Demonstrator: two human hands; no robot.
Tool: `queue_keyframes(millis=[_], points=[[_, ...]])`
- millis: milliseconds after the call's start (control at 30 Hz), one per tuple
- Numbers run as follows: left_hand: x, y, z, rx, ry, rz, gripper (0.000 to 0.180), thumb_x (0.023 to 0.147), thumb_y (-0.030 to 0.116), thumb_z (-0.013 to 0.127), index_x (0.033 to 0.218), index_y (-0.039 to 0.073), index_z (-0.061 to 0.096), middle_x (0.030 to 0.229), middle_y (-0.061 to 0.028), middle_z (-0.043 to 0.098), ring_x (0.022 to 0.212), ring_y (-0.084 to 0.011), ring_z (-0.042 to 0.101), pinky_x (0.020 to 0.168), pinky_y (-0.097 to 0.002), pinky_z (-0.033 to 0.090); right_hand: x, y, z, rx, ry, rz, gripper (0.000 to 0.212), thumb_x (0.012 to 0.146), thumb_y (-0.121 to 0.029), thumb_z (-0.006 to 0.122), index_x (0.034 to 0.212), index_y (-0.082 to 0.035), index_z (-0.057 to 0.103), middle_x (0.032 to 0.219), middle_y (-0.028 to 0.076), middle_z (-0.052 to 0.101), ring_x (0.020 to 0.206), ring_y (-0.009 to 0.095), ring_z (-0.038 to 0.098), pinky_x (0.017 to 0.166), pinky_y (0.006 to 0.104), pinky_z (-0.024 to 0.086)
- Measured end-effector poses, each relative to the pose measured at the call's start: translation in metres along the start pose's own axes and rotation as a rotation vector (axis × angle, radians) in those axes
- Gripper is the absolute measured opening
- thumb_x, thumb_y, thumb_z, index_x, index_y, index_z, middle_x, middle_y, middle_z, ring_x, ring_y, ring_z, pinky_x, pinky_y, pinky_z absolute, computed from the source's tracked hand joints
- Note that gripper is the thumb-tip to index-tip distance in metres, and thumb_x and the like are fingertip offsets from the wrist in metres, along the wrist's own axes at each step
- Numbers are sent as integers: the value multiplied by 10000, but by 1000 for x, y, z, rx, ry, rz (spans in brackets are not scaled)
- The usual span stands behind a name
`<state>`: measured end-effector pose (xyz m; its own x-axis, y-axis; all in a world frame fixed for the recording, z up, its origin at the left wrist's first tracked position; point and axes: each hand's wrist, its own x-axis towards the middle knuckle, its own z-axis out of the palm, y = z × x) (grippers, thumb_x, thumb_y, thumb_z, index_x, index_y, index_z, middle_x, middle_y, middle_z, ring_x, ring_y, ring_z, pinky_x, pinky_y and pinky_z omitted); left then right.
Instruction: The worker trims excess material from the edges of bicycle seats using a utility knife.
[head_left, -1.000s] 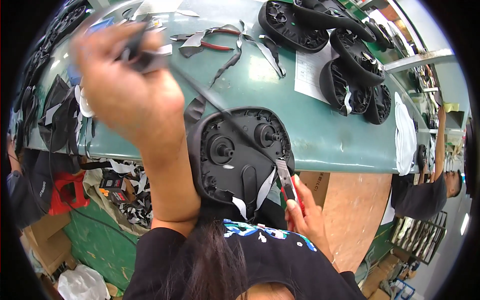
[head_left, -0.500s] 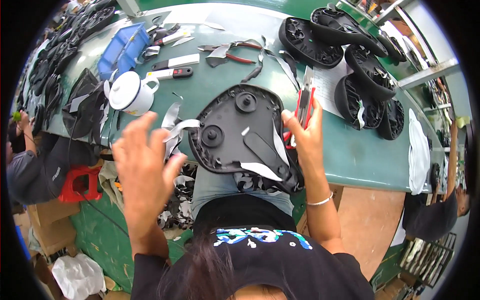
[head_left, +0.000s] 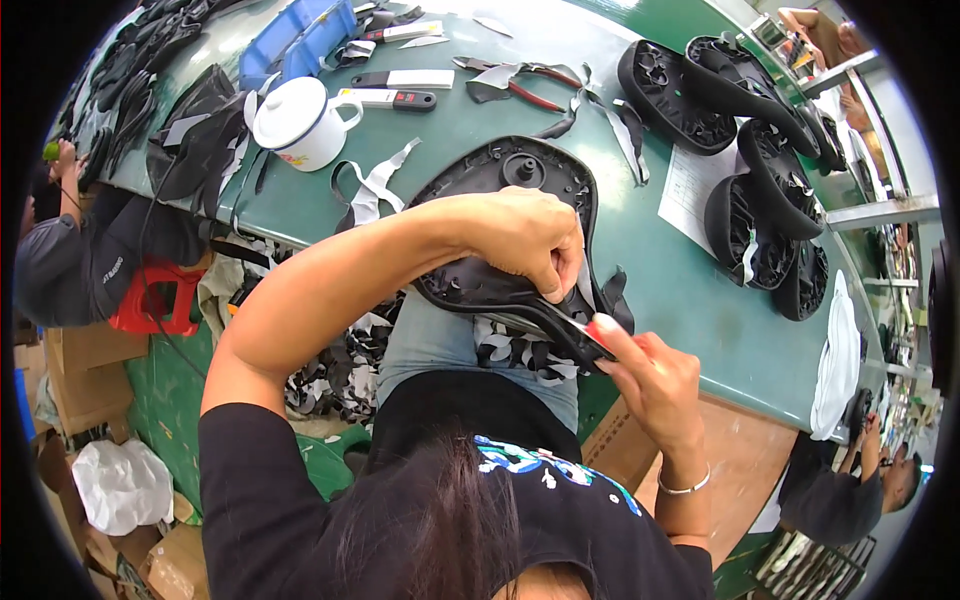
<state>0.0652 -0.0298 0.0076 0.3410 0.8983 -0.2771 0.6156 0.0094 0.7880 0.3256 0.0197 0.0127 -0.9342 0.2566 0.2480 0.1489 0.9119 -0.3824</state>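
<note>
A black padded shell with a moulded plastic underside (head_left: 560,178), like an upturned seat, lies partly over the table's near edge and my lap. My left arm reaches across it. The fingers of my left hand (head_left: 530,240) are pinched at its near right rim, on a pale-backed strip of black cover material (head_left: 572,312). Close by, at the shell's lower right corner, my right hand (head_left: 655,385) is closed round a red-handled utility knife (head_left: 604,325), mostly hidden by my fingers. Where the blade meets the strip cannot be made out.
A white enamel mug (head_left: 300,125), a blue bin (head_left: 295,45), spare knives (head_left: 400,98), red-handled pliers (head_left: 535,95) and cut scraps (head_left: 380,185) lie on the green table (head_left: 480,125). More black shells (head_left: 675,100) stand at the right. Other people (head_left: 850,490) work at both sides.
My left hand has come from the left, where it was spread, onto the shell's near right rim. My right hand has moved down and nearer with the knife. The view has shifted.
</note>
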Motion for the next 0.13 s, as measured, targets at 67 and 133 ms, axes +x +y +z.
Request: queue_keyframes(millis=[67, 133], points=[[1, -4, 2, -45, 5, 84, 161, 669, 196, 718, 763, 65, 716, 734, -49, 629, 652, -179, 594, 584, -328, 424, 13, -5, 3, -49, -30, -9, 515, 784, -91, 673, 1264, -259, 589, 624, 47, 466, 495, 201, 503, 457, 307, 398], [0, -6, 2, 14, 17, 93, 182, 665, 203, 733, 782, 63, 728, 753, -66, 640, 663, -185, 597, 599, -326, 434, 27, -9, 0, -265, -234, -68, 637, 795, -103, 656, 1381, -266, 464, 673, 34, 480, 520, 194, 529, 458, 309, 401]])
